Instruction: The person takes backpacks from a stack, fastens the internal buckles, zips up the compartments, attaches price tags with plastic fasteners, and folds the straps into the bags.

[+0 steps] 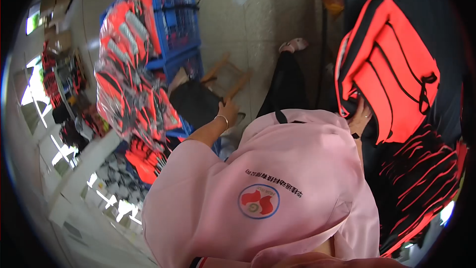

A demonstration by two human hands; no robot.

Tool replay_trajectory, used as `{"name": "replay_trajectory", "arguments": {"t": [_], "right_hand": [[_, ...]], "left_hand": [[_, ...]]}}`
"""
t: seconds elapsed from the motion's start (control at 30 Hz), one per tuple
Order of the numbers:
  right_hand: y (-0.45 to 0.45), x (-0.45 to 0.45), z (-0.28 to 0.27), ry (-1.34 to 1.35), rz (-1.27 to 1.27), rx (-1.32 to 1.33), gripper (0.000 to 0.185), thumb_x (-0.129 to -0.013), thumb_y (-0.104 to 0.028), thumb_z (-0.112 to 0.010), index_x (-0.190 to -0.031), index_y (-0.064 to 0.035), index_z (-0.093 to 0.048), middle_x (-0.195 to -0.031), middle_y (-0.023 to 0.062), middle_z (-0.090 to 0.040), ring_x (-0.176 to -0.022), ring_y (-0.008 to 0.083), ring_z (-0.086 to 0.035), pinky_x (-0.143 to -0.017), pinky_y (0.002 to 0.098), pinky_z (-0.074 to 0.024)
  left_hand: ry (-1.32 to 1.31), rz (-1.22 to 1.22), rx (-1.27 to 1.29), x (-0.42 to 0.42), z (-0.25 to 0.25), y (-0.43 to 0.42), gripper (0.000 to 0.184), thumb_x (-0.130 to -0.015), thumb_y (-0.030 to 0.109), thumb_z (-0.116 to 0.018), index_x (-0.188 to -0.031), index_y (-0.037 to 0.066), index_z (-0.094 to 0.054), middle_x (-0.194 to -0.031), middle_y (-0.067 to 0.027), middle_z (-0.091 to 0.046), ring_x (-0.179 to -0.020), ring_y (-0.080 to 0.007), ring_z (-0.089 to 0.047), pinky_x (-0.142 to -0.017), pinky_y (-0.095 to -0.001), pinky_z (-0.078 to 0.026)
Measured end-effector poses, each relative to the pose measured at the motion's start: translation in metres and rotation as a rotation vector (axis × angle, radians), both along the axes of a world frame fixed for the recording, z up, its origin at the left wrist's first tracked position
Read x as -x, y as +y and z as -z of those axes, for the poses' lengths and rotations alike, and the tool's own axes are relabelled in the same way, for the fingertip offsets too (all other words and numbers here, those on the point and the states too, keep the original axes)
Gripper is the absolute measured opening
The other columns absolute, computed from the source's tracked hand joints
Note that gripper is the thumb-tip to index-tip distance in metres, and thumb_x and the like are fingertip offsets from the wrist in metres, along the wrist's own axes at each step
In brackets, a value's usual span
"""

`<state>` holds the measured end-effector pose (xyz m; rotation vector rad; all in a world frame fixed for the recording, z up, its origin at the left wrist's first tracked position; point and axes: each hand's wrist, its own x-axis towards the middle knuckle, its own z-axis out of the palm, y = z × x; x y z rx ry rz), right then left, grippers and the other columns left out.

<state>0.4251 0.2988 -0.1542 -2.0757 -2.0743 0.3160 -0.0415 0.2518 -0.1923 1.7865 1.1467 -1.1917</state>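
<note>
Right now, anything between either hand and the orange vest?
Right hand: nothing visible; it's at the vest's near edge, fingertips hidden. Left hand, at the wooden stool: the black-trousered leg stands between.

Bright orange piece (pixel 404 79), black edging, thin black cords, one bow-tied; lies on dark surface (pixel 436 25).
</note>
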Motion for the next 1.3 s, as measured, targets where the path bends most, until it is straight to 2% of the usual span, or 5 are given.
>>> {"name": "replay_trajectory", "arguments": {"t": [0.5,0.77,0.93,1.13,1.3], "right_hand": [[0.008,0.007,-0.012,-0.107,0.045,-0.014,0.106,-0.06,-0.073,-0.062,-0.137,-0.0053,-0.035,-0.13,0.0225,-0.039,-0.12,0.0401,-0.037,-0.102,0.0521,-0.0246],[0.01,0.018,-0.018,-0.087,0.108,0.02,0.1,-0.063,-0.074,-0.058,-0.133,-0.0045,-0.041,-0.125,0.0179,-0.045,-0.118,0.0372,-0.04,-0.101,0.0513,-0.026],[0.008,0.018,-0.013,-0.063,0.108,0.008,0.098,-0.064,-0.073,-0.057,-0.133,-0.0046,-0.041,-0.126,0.0177,-0.044,-0.118,0.0368,-0.04,-0.1,0.0507,-0.0266],[0.006,0.02,-0.005,-0.053,0.125,0.016,0.097,-0.064,-0.073,-0.057,-0.131,-0.0051,-0.042,-0.127,0.0182,-0.043,-0.119,0.0373,-0.039,-0.097,0.0508,-0.0278],[0.002,0.022,-0.007,0.01,0.124,0.097,0.095,-0.057,-0.069,-0.064,-0.125,-0.0051,-0.047,-0.114,0.0186,-0.051,-0.111,0.0377,-0.044,-0.094,0.0523,-0.0293]], "left_hand": [[0.228,0.301,0.124,0.067,0.079,0.011,0.044,-0.09,0.024,-0.048,-0.133,0.014,-0.047,-0.141,-0.009,-0.041,-0.135,-0.031,-0.027,-0.103,-0.0642,-0.014],[0.318,0.25,0.363,0.043,0.086,0.045,0.031,-0.084,0.014,-0.059,-0.115,0.012,-0.064,-0.119,-0.0105,-0.061,-0.122,-0.0245,-0.048,-0.106,-0.0518,-0.022],[-0.092,0.397,-0.096,0.022,0.135,0.013,0.034,-0.089,0.016,-0.045,-0.119,0.009,-0.058,-0.124,-0.0147,-0.056,-0.115,-0.03,-0.053,-0.092,-0.0413,-0.043],[-0.033,0.598,0.367,-0.122,0.06,0.091,0.035,-0.09,0.013,-0.045,-0.123,0.011,-0.056,-0.12,-0.0118,-0.06,-0.114,-0.0245,-0.056,-0.096,-0.0436,-0.038],[-0.259,0.567,0.023,-0.139,0.129,0.077,0.032,-0.087,0.015,-0.05,-0.116,0.01,-0.06,-0.113,-0.0133,-0.063,-0.109,-0.0262,-0.057,-0.092,-0.042,-0.041]]}}
